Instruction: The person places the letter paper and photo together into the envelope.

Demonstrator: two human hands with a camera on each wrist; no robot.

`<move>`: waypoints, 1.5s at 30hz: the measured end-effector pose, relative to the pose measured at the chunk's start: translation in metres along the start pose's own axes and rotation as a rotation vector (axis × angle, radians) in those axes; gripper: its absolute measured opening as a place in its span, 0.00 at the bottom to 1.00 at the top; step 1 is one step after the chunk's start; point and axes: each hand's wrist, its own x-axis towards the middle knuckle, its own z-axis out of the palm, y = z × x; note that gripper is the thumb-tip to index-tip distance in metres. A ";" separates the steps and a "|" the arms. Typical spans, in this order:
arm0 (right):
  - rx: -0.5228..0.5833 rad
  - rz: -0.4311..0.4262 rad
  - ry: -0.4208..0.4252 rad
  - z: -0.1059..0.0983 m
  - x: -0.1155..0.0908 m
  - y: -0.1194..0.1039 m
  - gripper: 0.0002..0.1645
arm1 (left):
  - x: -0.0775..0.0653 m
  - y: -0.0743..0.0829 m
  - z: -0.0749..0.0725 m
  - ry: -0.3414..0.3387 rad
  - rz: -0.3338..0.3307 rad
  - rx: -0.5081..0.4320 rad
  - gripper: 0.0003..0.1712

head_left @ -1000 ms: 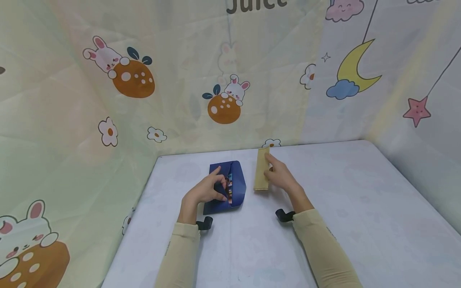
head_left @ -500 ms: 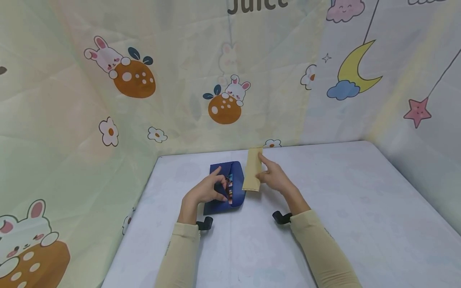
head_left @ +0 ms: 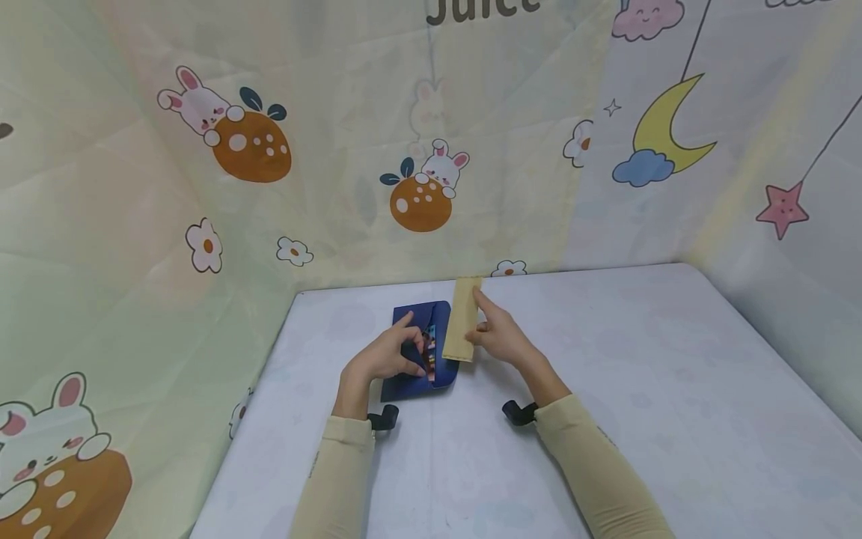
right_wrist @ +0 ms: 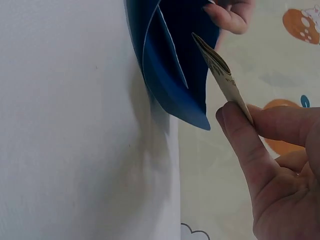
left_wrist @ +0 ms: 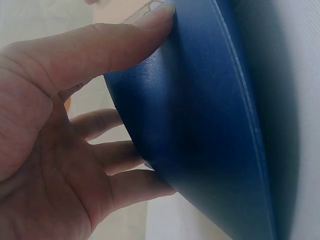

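My left hand (head_left: 384,355) holds a blue paper envelope (head_left: 444,374) above the table, its flap lifted towards the right. In the left wrist view the thumb presses on the near face of the envelope (left_wrist: 195,120), with the other fingers behind its edge. A colourful printed piece (head_left: 430,352) shows inside the opening. My right hand (head_left: 501,334) pinches a folded, flat strip of beige paper (head_left: 461,322) between thumb and fingers. In the right wrist view the folded end of the strip (right_wrist: 224,82) carries greenish print and points at the envelope's open mouth, apart from its inner wall.
A white-covered table (head_left: 606,389) extends under both hands. Behind it hangs a cloth backdrop (head_left: 337,150) with cartoon rabbits, flowers and a moon. A black wrist mount (head_left: 518,413) sits at the right wrist, another mount (head_left: 384,418) at the left.
My right hand has moved left with the paper strip, which now overlaps the envelope's right flap in the head view. The left hand and envelope have stayed in place.
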 end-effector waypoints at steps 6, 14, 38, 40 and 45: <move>0.032 0.000 -0.005 0.007 0.000 -0.001 0.62 | 0.000 0.000 0.001 0.001 0.001 -0.001 0.23; 0.087 0.002 -0.052 0.016 0.001 -0.002 0.64 | 0.000 0.000 0.001 0.004 -0.009 0.001 0.23; 0.018 0.002 -0.154 0.030 0.000 -0.005 0.63 | -0.001 0.000 -0.001 0.001 0.016 -0.016 0.23; 0.018 0.003 -0.168 0.031 -0.001 -0.005 0.62 | -0.001 0.000 -0.001 0.002 0.021 -0.016 0.23; 0.004 0.001 -0.190 0.032 -0.002 -0.006 0.61 | -0.001 0.000 -0.001 0.001 0.021 -0.018 0.23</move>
